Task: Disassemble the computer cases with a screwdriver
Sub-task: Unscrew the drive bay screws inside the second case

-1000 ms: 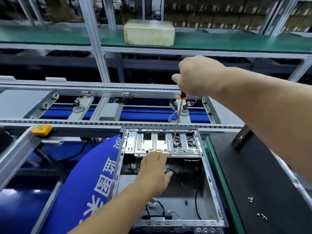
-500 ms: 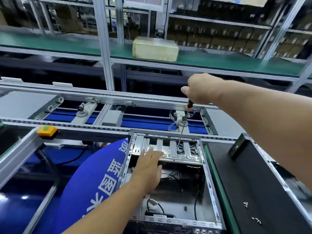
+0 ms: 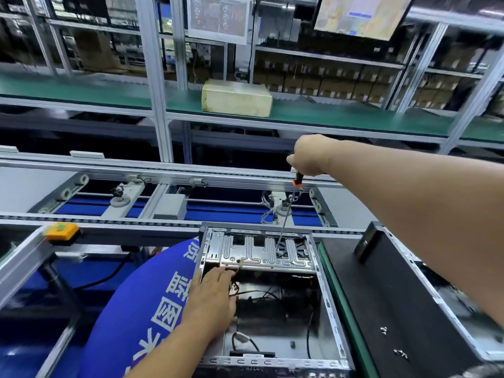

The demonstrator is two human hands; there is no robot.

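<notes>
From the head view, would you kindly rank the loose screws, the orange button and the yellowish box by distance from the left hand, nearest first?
From the left hand:
1. Loose screws, right, on the black panel.
2. Orange button, left, on the rail; nearly as close.
3. Yellowish box, up on the green shelf.

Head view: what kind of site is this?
Likely an electronics assembly or teardown line: a roller conveyor runs past the bench, aluminium-frame shelving holds stacked cartons, and an open computer case is being unscrewed.
</notes>
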